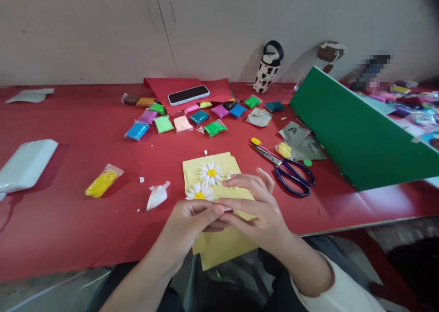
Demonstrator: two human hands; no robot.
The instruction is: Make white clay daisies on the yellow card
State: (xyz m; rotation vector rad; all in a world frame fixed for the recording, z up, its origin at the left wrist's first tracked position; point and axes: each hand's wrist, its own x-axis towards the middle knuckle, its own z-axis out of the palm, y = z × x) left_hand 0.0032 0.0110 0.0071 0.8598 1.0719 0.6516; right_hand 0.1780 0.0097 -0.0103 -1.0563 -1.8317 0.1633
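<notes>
My left hand (197, 216) and my right hand (255, 204) meet over the yellow paper sheets (226, 250) near the table's front edge. Thumbs and fingertips of both pinch a small white piece of clay (227, 208), mostly hidden by the fingers. The other fingers of my right hand are raised and spread. Just beyond them, on the paper, lie a white clay daisy (210, 173) with a yellow centre and a second daisy (199, 193), partly covered by my left hand. Part of another white flower (232, 175) shows beside my right fingertips.
Left of the paper lie a white clay packet (158, 196) and a yellow clay packet (104, 181). Scissors (291, 170) rest to the right, before a tilted green board (363, 134). Several coloured packets, a phone (188, 95) and a tumbler (268, 70) stand farther back.
</notes>
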